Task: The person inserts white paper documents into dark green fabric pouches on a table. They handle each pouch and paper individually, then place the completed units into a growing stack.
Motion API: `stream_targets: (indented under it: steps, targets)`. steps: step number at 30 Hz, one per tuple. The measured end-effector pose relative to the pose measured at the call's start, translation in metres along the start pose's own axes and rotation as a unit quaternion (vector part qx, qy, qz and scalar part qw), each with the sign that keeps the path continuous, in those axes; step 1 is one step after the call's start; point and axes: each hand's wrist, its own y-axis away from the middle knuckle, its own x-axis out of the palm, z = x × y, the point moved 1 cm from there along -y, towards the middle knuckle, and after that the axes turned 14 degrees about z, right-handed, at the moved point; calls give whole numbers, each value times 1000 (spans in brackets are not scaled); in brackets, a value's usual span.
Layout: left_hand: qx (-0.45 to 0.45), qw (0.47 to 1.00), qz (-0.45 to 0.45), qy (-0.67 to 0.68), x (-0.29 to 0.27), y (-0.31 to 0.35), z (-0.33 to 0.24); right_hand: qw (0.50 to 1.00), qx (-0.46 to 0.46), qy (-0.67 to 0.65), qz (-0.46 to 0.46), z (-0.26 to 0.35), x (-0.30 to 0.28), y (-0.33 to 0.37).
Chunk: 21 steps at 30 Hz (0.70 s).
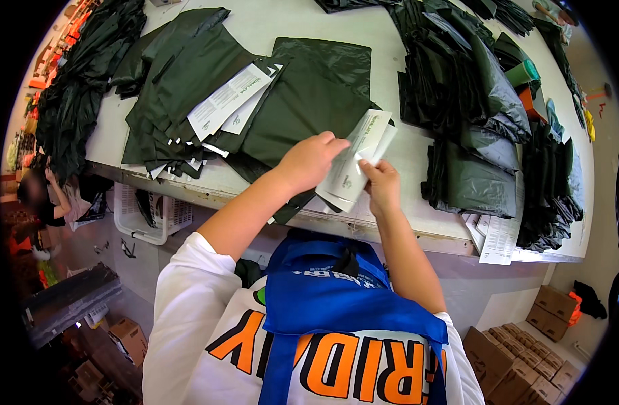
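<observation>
Near the front edge of the table, my right hand [382, 185] pinches a small stack of white printed paper cards [353, 172], its thumb on the top one. My left hand [313, 160] is closed at the cards' left edge, its curled fingertips against the paper; what lies between them is partly hidden. Beneath and behind the hands lies a dark green plastic bag [316, 101], spread flat. To its left is an overlapping pile of similar green bags [181, 74], with white printed cards [232, 98] on top.
Folded dark bags [471, 162] are stacked at the right, beside more printed sheets [501, 233] and a green cylinder [522, 73]. Black bags [87, 81] hang over the table's left end. Below stands a white plastic basket [151, 216]. Cartons [518, 358] fill the lower right; another person [53, 196] is at far left.
</observation>
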Motion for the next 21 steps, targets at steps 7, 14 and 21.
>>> stream_targets:
  steps: [7, 14, 21]
  targets:
    - [-147, 967, 189, 93, 0, -13, -23, 998, -43, -35, -28, 1, -11, -2]
    - [-11, 974, 181, -137, 19, 6, -1, 934, -72, 321, -138, 18, -52, 21]
    - [-69, 989, 69, -109, 12, 11, -16, 902, -152, 353, -196, 77, -97, 84]
